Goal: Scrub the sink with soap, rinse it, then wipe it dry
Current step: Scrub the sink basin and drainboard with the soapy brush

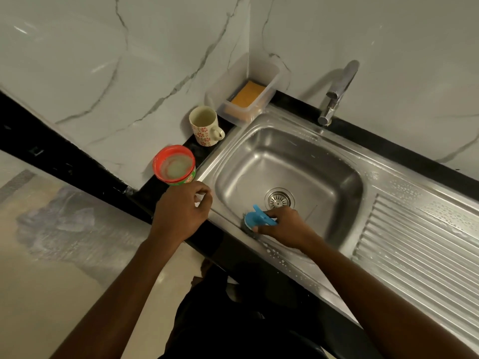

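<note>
A stainless steel sink [334,161] with a round drain [279,198] is set into a black counter. My right hand [285,225] grips a blue-handled scrubber [255,220] whose dark steel-wool pad presses on the sink's near rim, at the basin's front left corner. My left hand [181,212] rests on the counter edge left of the basin, fingers loosely curled with nothing in them. A red tub of dish soap [174,165] stands open just behind my left hand. Soap bubbles dot the near rim and the ribbed drainboard [414,244].
A floral mug [205,125] stands on the counter behind the soap tub. A clear plastic box holding an orange sponge [247,93] sits in the wall corner. A chrome tap [337,92] rises behind the basin, turned away from it. Marble walls close the back and left.
</note>
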`<action>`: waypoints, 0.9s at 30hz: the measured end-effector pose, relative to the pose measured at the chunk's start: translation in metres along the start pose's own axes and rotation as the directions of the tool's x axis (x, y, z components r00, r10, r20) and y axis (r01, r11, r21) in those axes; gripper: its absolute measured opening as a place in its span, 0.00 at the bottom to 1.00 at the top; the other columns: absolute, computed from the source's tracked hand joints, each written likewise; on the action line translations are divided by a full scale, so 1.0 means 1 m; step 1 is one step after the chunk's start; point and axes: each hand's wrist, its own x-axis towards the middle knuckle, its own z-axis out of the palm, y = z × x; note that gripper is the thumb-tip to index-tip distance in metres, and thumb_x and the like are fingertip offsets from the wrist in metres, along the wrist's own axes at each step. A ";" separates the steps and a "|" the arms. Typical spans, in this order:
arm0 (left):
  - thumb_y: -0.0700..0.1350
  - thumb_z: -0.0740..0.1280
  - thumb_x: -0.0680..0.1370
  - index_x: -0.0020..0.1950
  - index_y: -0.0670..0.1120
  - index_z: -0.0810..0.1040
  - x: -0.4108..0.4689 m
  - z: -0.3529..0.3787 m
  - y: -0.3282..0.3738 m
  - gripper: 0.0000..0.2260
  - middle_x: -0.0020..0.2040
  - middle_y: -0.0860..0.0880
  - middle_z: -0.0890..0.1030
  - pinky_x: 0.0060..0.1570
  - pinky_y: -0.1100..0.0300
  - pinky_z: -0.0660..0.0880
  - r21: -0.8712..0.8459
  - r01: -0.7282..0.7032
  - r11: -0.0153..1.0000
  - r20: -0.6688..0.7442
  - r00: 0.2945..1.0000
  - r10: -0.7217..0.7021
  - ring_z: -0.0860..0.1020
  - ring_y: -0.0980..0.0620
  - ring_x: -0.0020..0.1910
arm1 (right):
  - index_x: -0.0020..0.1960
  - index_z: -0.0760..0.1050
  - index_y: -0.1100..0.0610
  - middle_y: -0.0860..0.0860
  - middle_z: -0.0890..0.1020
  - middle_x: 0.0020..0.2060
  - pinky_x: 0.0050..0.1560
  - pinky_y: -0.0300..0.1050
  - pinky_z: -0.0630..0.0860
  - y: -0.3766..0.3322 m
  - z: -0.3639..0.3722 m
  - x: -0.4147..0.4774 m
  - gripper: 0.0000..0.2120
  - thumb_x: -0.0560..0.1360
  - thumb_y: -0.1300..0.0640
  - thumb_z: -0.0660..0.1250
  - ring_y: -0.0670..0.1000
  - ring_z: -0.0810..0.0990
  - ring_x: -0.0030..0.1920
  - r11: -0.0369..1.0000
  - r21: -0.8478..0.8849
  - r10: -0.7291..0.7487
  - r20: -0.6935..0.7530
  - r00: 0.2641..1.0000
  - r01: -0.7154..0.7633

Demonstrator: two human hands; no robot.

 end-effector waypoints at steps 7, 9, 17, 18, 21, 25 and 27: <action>0.49 0.72 0.81 0.58 0.47 0.86 0.015 -0.029 -0.031 0.09 0.46 0.52 0.87 0.47 0.56 0.82 0.006 0.055 0.998 -0.051 0.997 -0.054 0.83 0.56 0.42 | 0.67 0.80 0.44 0.41 0.82 0.40 0.28 0.29 0.69 -0.110 -0.005 0.039 0.18 0.79 0.42 0.71 0.38 0.79 0.31 0.980 0.064 -0.170 -0.212 0.962 0.187; 0.49 0.72 0.81 0.57 0.47 0.85 0.018 -0.038 -0.045 0.09 0.46 0.51 0.87 0.48 0.54 0.83 -0.003 0.071 0.997 -0.058 0.996 -0.071 0.83 0.54 0.42 | 0.68 0.80 0.44 0.41 0.83 0.43 0.31 0.28 0.70 -0.145 0.000 0.052 0.17 0.80 0.45 0.70 0.39 0.80 0.35 0.959 0.050 -0.257 -0.255 0.932 0.278; 0.53 0.70 0.82 0.53 0.49 0.85 0.031 -0.060 -0.089 0.09 0.42 0.55 0.86 0.48 0.51 0.85 -0.105 0.097 0.990 0.005 0.995 -0.097 0.84 0.57 0.41 | 0.72 0.76 0.43 0.48 0.83 0.59 0.50 0.45 0.77 -0.222 0.038 0.119 0.21 0.80 0.47 0.67 0.52 0.82 0.56 0.919 -0.285 -0.317 -0.126 0.940 0.271; 0.52 0.70 0.82 0.53 0.48 0.85 0.032 -0.061 -0.091 0.09 0.42 0.55 0.86 0.48 0.51 0.85 -0.118 0.097 0.988 0.013 0.995 -0.096 0.84 0.58 0.41 | 0.74 0.74 0.44 0.48 0.83 0.61 0.49 0.45 0.75 -0.225 0.042 0.125 0.22 0.80 0.47 0.66 0.53 0.82 0.57 0.899 -0.357 -0.305 -0.090 0.948 0.255; 0.52 0.70 0.82 0.53 0.49 0.85 0.037 -0.064 -0.101 0.08 0.42 0.56 0.86 0.47 0.50 0.85 -0.147 0.089 0.985 0.058 0.995 -0.081 0.84 0.58 0.42 | 0.75 0.72 0.44 0.50 0.82 0.62 0.51 0.48 0.78 -0.229 0.050 0.137 0.24 0.80 0.44 0.68 0.55 0.82 0.57 0.860 -0.471 -0.250 -0.052 0.967 0.197; 0.54 0.69 0.82 0.52 0.50 0.85 0.047 -0.066 -0.111 0.09 0.41 0.56 0.85 0.47 0.50 0.84 -0.149 0.082 0.985 0.122 0.990 -0.064 0.84 0.57 0.41 | 0.75 0.73 0.44 0.49 0.83 0.60 0.49 0.46 0.77 -0.230 0.057 0.141 0.23 0.80 0.44 0.67 0.52 0.82 0.54 0.879 -0.445 -0.232 -0.084 0.969 0.172; 0.54 0.69 0.82 0.52 0.50 0.85 0.052 -0.067 -0.112 0.09 0.41 0.56 0.85 0.46 0.50 0.85 -0.152 0.076 0.985 0.139 0.989 -0.055 0.84 0.56 0.41 | 0.72 0.76 0.43 0.47 0.84 0.56 0.45 0.44 0.75 -0.229 0.051 0.137 0.21 0.79 0.46 0.67 0.49 0.81 0.50 0.933 -0.321 -0.219 -0.138 0.966 0.166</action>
